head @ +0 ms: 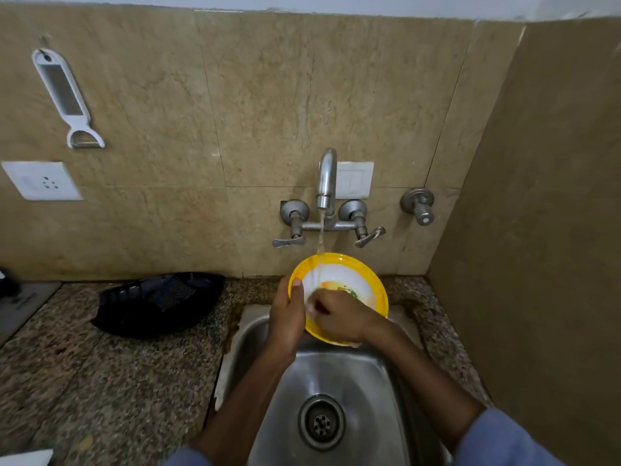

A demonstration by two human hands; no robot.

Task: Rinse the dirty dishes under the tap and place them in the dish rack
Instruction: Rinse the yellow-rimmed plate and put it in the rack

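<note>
A yellow-rimmed plate (pixel 349 270) with a white centre and a printed picture is held tilted over the steel sink (pixel 363 381). Water runs from the tap (pixel 326 178) onto the plate's upper left. My left hand (pixel 285 314) grips the plate's left rim, thumb on the front face. My right hand (pixel 339 316) lies across the plate's face with fingers curled against it, covering the lower part. A black dish rack (pixel 158 302) lies on the counter left of the sink.
The speckled granite counter (pixel 84 381) runs to the left. A side wall (pixel 537 230) closes in on the right. Two tap levers (pixel 289 242) and a separate valve (pixel 420 206) stick out of the back wall. A peeler (pixel 65 95) hangs above a wall socket (pixel 42 181).
</note>
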